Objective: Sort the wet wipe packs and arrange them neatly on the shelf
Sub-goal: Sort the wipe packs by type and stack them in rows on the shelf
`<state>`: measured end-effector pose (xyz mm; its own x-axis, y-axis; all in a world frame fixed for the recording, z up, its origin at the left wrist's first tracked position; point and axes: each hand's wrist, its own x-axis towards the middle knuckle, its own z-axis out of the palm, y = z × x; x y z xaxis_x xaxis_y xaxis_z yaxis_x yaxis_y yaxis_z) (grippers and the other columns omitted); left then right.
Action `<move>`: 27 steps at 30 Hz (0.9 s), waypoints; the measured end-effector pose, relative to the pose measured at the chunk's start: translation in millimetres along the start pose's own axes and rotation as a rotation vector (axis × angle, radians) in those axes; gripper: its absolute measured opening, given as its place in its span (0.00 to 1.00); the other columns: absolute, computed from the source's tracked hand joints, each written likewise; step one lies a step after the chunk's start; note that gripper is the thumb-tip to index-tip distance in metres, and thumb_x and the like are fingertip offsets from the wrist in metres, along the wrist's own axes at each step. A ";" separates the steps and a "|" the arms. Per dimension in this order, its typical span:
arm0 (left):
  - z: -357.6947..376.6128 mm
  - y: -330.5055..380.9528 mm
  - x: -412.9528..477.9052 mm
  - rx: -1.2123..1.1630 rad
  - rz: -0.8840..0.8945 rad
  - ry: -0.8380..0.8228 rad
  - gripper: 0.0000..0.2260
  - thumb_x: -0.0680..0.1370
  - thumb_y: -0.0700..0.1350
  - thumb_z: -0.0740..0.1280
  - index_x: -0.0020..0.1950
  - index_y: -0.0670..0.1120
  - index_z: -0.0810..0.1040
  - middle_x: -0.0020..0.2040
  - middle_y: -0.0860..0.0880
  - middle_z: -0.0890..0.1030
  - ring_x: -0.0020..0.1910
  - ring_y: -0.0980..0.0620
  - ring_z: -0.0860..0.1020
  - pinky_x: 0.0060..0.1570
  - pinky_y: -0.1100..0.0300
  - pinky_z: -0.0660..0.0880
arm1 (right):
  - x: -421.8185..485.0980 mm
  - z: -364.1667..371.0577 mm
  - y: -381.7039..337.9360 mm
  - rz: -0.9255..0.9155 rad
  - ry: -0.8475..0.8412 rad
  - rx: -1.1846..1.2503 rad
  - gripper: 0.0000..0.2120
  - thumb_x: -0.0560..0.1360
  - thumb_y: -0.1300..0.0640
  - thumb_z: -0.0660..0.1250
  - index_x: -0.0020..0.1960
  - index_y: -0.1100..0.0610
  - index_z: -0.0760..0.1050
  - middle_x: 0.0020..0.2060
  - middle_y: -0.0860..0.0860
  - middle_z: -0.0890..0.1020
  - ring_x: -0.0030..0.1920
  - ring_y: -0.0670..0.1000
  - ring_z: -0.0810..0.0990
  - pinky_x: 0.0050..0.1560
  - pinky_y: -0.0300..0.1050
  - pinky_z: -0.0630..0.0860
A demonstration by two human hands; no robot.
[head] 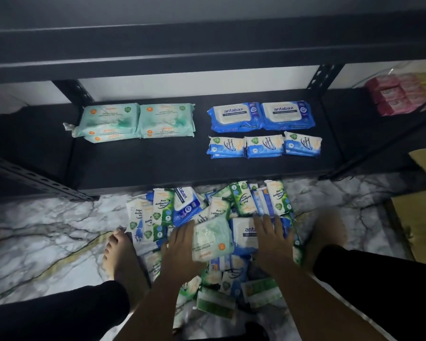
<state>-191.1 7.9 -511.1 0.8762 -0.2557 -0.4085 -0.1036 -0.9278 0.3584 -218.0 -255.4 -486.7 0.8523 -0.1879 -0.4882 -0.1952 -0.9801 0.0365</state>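
- Here, a person's bare left foot (118, 252) stands on the marble floor (47, 230), at the left edge of a loose pile of wet wipe packs (241, 203). The pile (green, blue and white wrappers, lying every way) is heaped just before the front edge of the black shelf (158, 166).
- Toward the shelf's rear left corner, two stacks of mint-green packs (111, 119) lie side by side, touching.
- The left hand (180, 244) lies palm down on the pile, against the left edge of a loose mint-green pack (212, 239). Its fingers point forward and close together. The thumb side is hidden by the pack, so whether it grips cannot be told.
- The right hand (272, 237) rests flat on the pile with fingers straight and fanned wide. It partly covers a blue-and-white Antabax pack (244, 233) and holds nothing.
- On the shelf's right half, two blue Antabax packs (234, 116) sit side by side at the rear. In front of them runs a row of three small blue-and-white packs (265, 146), the rightmost slightly askew.
- The right foot (327, 232) is planted at the pile's right edge.
- At far right, red and pink packs (394, 97) are stacked beyond the shelf's right edge, and brown cardboard (423, 217) stands on the floor below them.
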 end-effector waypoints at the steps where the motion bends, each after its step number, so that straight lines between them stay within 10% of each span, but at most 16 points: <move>1: -0.1 0.3 0.9 0.030 0.007 0.006 0.52 0.61 0.64 0.73 0.80 0.52 0.55 0.76 0.52 0.62 0.76 0.47 0.61 0.66 0.38 0.66 | 1.1 -0.3 -0.2 0.000 -0.003 0.007 0.51 0.74 0.46 0.72 0.82 0.50 0.40 0.81 0.52 0.50 0.81 0.60 0.46 0.75 0.69 0.54; 9: 1.3 5.9 -0.8 -0.014 -0.070 0.124 0.48 0.57 0.74 0.71 0.71 0.51 0.70 0.61 0.51 0.77 0.60 0.46 0.76 0.57 0.48 0.75 | 2.6 -7.2 6.2 0.015 -0.002 0.060 0.42 0.69 0.42 0.73 0.76 0.50 0.57 0.74 0.51 0.63 0.76 0.56 0.56 0.73 0.63 0.57; 17: -17.1 38.7 -4.9 -0.779 -0.479 0.032 0.51 0.60 0.65 0.81 0.72 0.55 0.55 0.58 0.52 0.78 0.57 0.42 0.81 0.55 0.42 0.80 | -13.5 -0.5 6.4 0.087 -0.003 0.144 0.45 0.76 0.35 0.65 0.82 0.53 0.48 0.80 0.53 0.56 0.79 0.56 0.55 0.74 0.63 0.58; 21: -21.4 40.8 -4.4 -0.190 -0.227 0.128 0.39 0.68 0.50 0.73 0.76 0.52 0.60 0.67 0.47 0.71 0.64 0.45 0.73 0.60 0.47 0.77 | -13.1 6.0 8.7 0.069 -0.017 0.149 0.49 0.73 0.33 0.67 0.82 0.51 0.45 0.81 0.53 0.53 0.80 0.57 0.52 0.74 0.65 0.58; 27: -16.7 39.3 20.9 0.491 0.321 -0.062 0.61 0.67 0.45 0.78 0.80 0.60 0.32 0.82 0.38 0.44 0.80 0.35 0.48 0.76 0.39 0.55 | -4.9 8.1 9.4 0.051 -0.039 0.137 0.54 0.70 0.34 0.71 0.82 0.50 0.42 0.80 0.53 0.52 0.79 0.59 0.52 0.71 0.67 0.59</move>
<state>-169.0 -29.4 -491.6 0.7375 -0.5464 -0.3970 -0.5780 -0.8146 0.0474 -227.9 -263.1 -491.0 0.8207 -0.2320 -0.5222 -0.3046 -0.9508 -0.0563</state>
